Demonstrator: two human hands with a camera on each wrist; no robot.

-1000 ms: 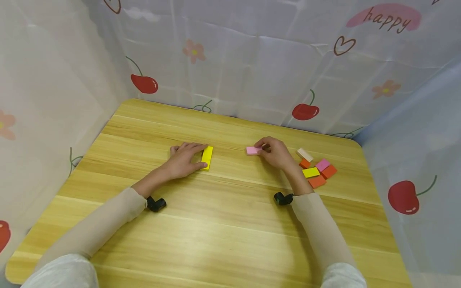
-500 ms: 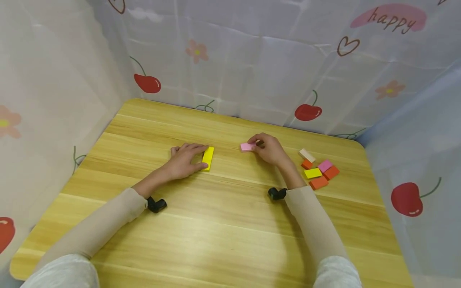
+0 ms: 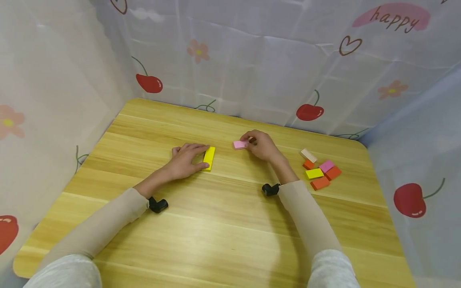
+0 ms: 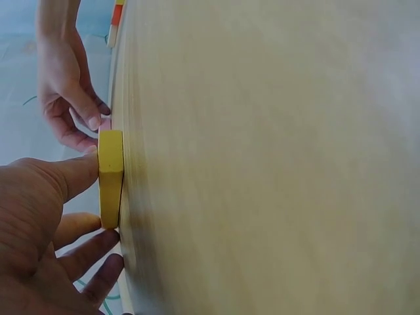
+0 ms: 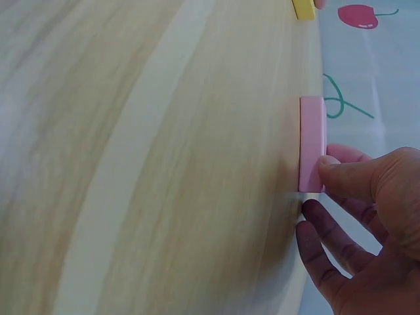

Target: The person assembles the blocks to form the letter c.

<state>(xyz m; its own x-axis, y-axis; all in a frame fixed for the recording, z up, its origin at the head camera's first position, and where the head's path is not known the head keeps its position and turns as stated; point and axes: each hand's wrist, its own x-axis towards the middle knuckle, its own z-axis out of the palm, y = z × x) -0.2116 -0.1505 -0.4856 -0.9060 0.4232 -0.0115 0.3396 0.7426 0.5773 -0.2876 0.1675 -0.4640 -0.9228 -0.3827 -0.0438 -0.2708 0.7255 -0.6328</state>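
Head view first: the left hand lies flat on the wooden table, fingers straight, touching the left side of the yellow block. That block lies flat with its long axis running away from the person. The right hand pinches the pink block by its right end; the pink one's long axis runs crosswise, pointing left toward the yellow one. The two blocks are near each other but apart, pink a bit farther back. Off to the right sits a loose pile of blocks, well apart from both hands.

Left wrist view: you see the yellow block flat on the table, thumb on its edge and fingers just beside its near end, not curled round it. The right hand shows beyond.

Right wrist view: thumb pressed on the pink block near its end, and the block's underside meets the table. The head camera can't show that contact.
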